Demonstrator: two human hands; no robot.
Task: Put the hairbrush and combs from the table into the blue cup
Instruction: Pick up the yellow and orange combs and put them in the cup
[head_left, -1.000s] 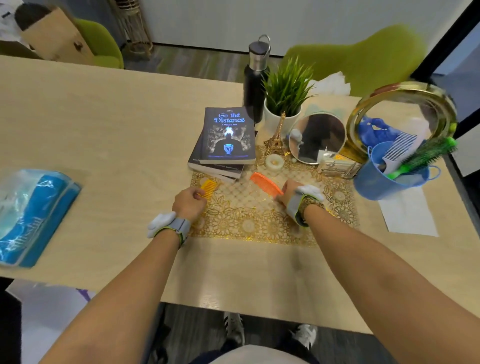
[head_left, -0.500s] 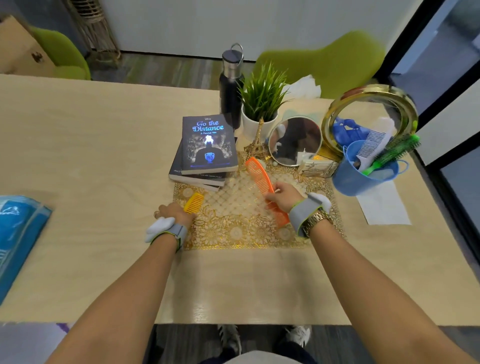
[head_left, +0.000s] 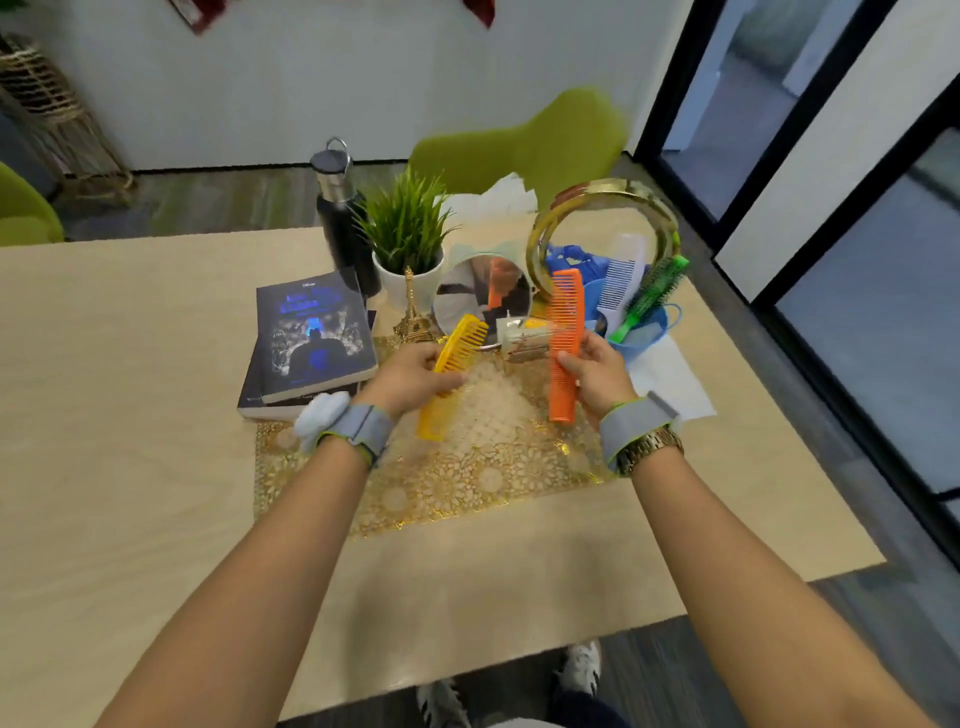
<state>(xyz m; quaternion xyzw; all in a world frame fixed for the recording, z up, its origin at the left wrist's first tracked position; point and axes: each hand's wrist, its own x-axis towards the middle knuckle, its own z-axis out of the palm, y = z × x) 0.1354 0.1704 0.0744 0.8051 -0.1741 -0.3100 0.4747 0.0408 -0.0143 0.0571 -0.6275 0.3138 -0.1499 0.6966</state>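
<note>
My left hand (head_left: 410, 379) grips a yellow comb (head_left: 453, 369) by its middle, lifted above the gold placemat (head_left: 467, 473). An orange comb (head_left: 564, 338) stands nearly upright in my right hand (head_left: 597, 371), just left of the blue cup (head_left: 644, 332). The cup sits at the table's right, beyond my right hand. A white comb (head_left: 621, 283) and a green hairbrush (head_left: 649, 299) stick out of it.
Behind the placemat stand two stacked books (head_left: 311, 343), a black bottle (head_left: 340, 218), a potted plant (head_left: 408, 244), a small tower model (head_left: 412, 312), a round mirror (head_left: 483, 299) and a gold-framed mirror (head_left: 602, 228). White paper (head_left: 670, 379) lies under the cup. The table edge is close on the right.
Both hands have lifted their combs off the placemat and moved them up and to the right, toward the cup. The view has shifted to the right.
</note>
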